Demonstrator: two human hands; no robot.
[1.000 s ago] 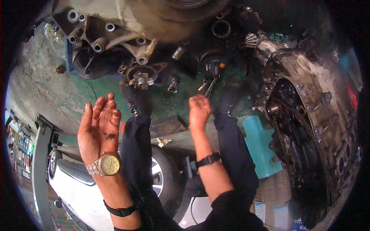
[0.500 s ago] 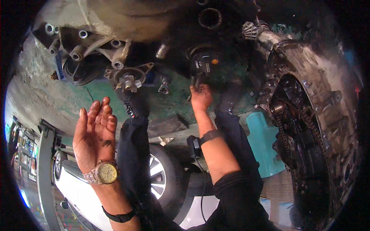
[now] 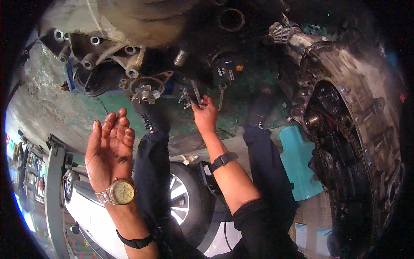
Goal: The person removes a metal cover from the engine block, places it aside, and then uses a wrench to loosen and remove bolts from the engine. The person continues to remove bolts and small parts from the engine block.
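R hand (image 3: 206, 116) holding metal bar (image 3: 196, 90) nr spanner (image 3: 221, 96); L hand (image 3: 110, 151) wide, palm up

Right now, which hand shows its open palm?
The left hand, the one with the watch on its wrist: palm up, smudged, holding nothing. The right hand has its fingers curled on a slim tool.

Left hand (image 3: 111, 144): palm up, fingers spread slightly, holding nothing; yellow-faced watch (image 3: 123, 192) on its wrist.
Right hand (image 3: 205, 114): thumb and fingers at the near end of a slim metal tool (image 3: 196, 90); grip unclear.
Wrench (image 3: 222, 97): on the green floor (image 3: 241, 103), just right of that hand.
Teal sheet (image 3: 300, 164): beside the dark engine casing (image 3: 362, 112).
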